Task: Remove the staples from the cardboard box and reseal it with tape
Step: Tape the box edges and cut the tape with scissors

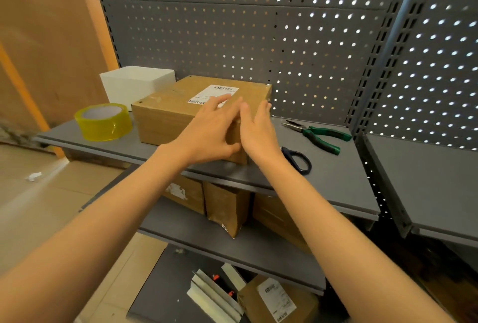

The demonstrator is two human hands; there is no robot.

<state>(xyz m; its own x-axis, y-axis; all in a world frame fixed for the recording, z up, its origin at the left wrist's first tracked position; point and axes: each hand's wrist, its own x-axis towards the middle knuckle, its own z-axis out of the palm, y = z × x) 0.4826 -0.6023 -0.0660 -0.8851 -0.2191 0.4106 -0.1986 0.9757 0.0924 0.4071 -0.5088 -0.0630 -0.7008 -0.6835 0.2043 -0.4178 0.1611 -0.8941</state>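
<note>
A brown cardboard box (168, 110) with a white shipping label (214, 93) sits closed on the grey shelf (336, 180). My left hand (209, 133) lies over the box's near right corner, fingers straight on the top and thumb against the front face. Beside it, my right hand (258, 131) rests flat with straight fingers along the box's right edge. A roll of yellowish clear tape (103, 122) stands left of the box. Green-handled pliers (318, 135) lie to the right of it. Dark-handled scissors (298, 159) are partly hidden behind my right wrist.
A white foam box (134, 84) stands behind the tape at the back left. Perforated grey panels (258, 25) back the shelf. Brown boxes (227, 208) sit on the lower shelf, and another labelled box (276, 299) lies at the bottom.
</note>
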